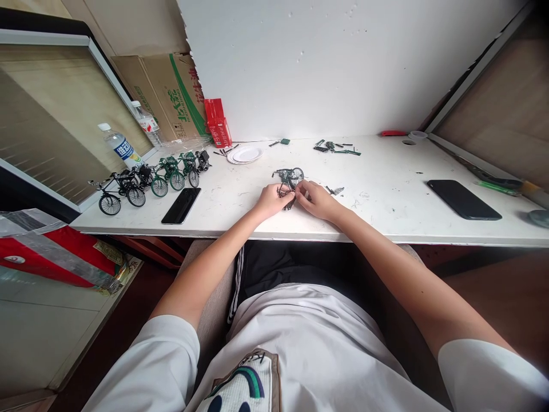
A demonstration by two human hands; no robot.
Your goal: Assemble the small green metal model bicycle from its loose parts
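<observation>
Near the front middle of the white table [231, 214], a small dark model bicycle [295, 176] is held between my two hands, one spoked wheel pointing away from me. My left hand [274, 199] is closed around its left side. From the other side, my right hand [316, 200] pinches the bicycle's near part with thumb and fingers. The fingertips hide what exactly is gripped there. Just right of my right hand lie small loose parts [335, 190]. Farther back are several dark green frame pieces [337, 147] and a small green part [285, 141].
Several model bicycles [122, 191] stand in a row at left, beside a phone [182, 206]. Behind them are two bottles [122, 146], a cardboard box [165, 94], a red box [218, 123] and white paper plates [245, 154]. A black phone [464, 199] lies at right.
</observation>
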